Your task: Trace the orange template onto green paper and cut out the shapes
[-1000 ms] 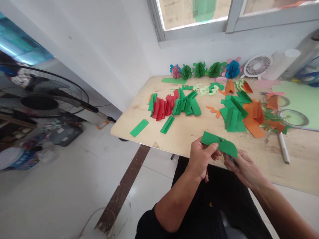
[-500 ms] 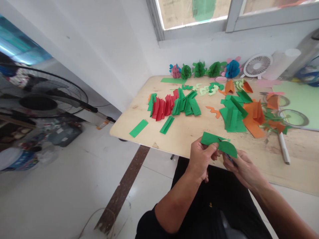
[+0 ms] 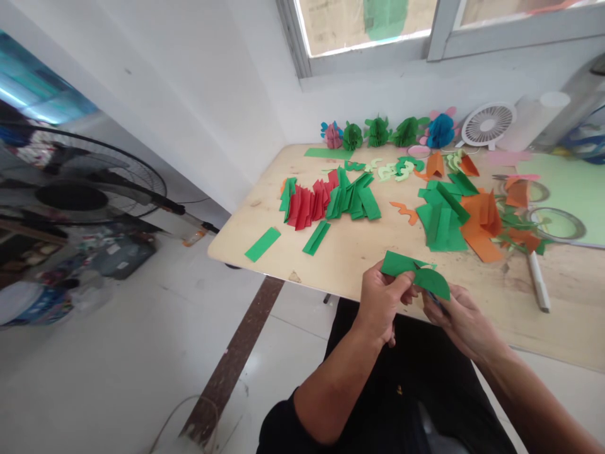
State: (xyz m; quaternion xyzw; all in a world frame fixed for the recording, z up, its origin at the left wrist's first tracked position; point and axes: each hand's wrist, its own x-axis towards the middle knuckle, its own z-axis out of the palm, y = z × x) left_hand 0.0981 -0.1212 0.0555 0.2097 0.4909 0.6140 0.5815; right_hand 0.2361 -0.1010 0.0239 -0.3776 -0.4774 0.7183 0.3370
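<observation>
Between my hands, over the table's front edge, is a piece of green paper (image 3: 431,283) with a curved cut edge at its right end. My left hand (image 3: 382,295) pinches the paper between thumb and fingers. My right hand (image 3: 456,313) is closed on scissors (image 3: 435,301), mostly hidden under the paper; a dark blade tip shows at the cut. Folded green strips (image 3: 352,195) and folded red strips (image 3: 309,203) stand bunched on the table beyond. Nearer lie a flat green strip (image 3: 263,244) and a folded green strip (image 3: 316,238).
Green folded paper (image 3: 444,221) and orange paper (image 3: 481,236) lie at the right, with a white marker (image 3: 539,284) and tape rolls (image 3: 558,224). Paper figures (image 3: 378,132) and a small white fan (image 3: 489,125) line the wall. A large floor fan (image 3: 70,195) stands left of the table (image 3: 236,243).
Hardly anything differs. The green paper and both hands stay almost in place, with only a slight shift of the paper around the scissor blade.
</observation>
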